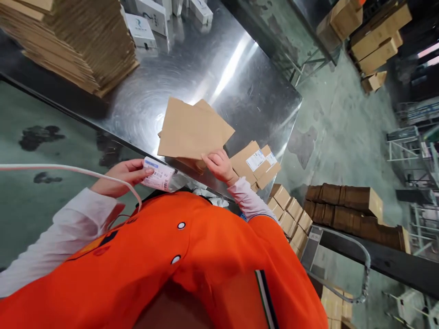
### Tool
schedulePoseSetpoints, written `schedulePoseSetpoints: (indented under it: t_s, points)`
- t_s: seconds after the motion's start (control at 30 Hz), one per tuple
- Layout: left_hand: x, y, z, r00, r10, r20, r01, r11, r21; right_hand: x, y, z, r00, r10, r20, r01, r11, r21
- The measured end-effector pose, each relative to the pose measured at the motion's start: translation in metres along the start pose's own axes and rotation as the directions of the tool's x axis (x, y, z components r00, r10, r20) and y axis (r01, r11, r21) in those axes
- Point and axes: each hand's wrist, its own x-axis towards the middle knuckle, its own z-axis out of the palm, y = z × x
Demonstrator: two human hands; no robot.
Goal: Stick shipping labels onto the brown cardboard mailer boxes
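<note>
My left hand (123, 176) pinches a white barcode label card (158, 174) by its end, just off the near edge of the table. My right hand (218, 167) has its fingers at the lower edge of a few flat kraft cardboard sheets (192, 130) and holds them, tilted, above the steel. Beside that hand lie small kraft boxes with white labels (256, 163). White sleeves cover both forearms, and an orange vest (171, 256) fills the bottom of the view.
The stainless steel table (219, 59) carries a tall stack of flat cardboard (68, 41) and white boxes (147, 23) at its far side. A white cable (68, 168) crosses the left. Kraft boxes (290, 214) line the right, above brown cartons (343, 205) on the floor.
</note>
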Motion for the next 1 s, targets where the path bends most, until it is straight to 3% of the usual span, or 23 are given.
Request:
schedulePoseSetpoints:
  t_s: [0.23,0.33,0.43,0.5,0.57,0.63,0.7,0.77,0.83,0.9,0.97,1.0]
  points:
    - [0.002,-0.006,-0.007,1.000,-0.007,-0.012,0.007,1.000,-0.013,-0.003,-0.006,-0.006,0.998,0.006,0.057,-0.006,1.000,0.007]
    - [0.001,-0.006,-0.005,1.000,0.001,-0.017,-0.001,1.000,-0.010,0.002,0.007,-0.019,0.985,0.156,-0.068,-0.156,0.988,0.008]
    - [-0.002,-0.003,-0.001,0.999,-0.004,-0.039,0.004,1.000,-0.002,0.014,0.026,-0.035,0.913,0.340,-0.226,-0.346,0.938,0.015]
    - [-0.004,0.000,0.004,0.997,-0.005,-0.076,0.004,1.000,-0.008,0.025,0.028,-0.038,0.875,0.413,-0.252,-0.421,0.907,0.025]
    - [-0.007,0.003,0.008,0.995,-0.005,-0.103,0.003,1.000,-0.018,0.036,0.014,-0.033,0.863,0.467,-0.193,-0.474,0.881,0.013]
    - [-0.010,0.004,0.009,0.994,-0.006,-0.110,0.003,1.000,-0.022,0.046,-0.009,-0.022,0.876,0.482,-0.028,-0.482,0.876,0.010]
    - [-0.013,0.002,0.008,0.994,-0.012,-0.110,0.010,1.000,-0.022,0.054,-0.026,-0.013,0.894,0.418,0.162,-0.429,0.902,0.039]
    - [-0.016,-0.002,0.006,0.994,-0.031,-0.103,0.029,0.999,-0.028,0.064,-0.018,-0.013,0.891,0.394,0.226,-0.432,0.888,0.159]
    - [-0.016,-0.008,0.007,0.994,-0.054,-0.098,0.049,0.997,-0.053,0.078,0.021,-0.024,0.817,0.551,0.171,-0.570,0.727,0.382]
    - [-0.013,-0.016,0.012,0.992,-0.088,-0.087,0.080,0.993,-0.092,0.095,0.078,-0.038,0.595,0.779,0.198,-0.691,0.370,0.621]
    - [-0.006,-0.022,0.020,0.990,-0.112,-0.086,0.098,0.983,-0.156,0.110,0.129,-0.046,0.524,0.806,0.275,-0.714,0.240,0.658]
    - [-0.003,-0.025,0.024,0.989,-0.116,-0.089,0.098,0.977,-0.189,0.114,0.147,-0.045,0.483,0.794,0.368,-0.728,0.132,0.673]
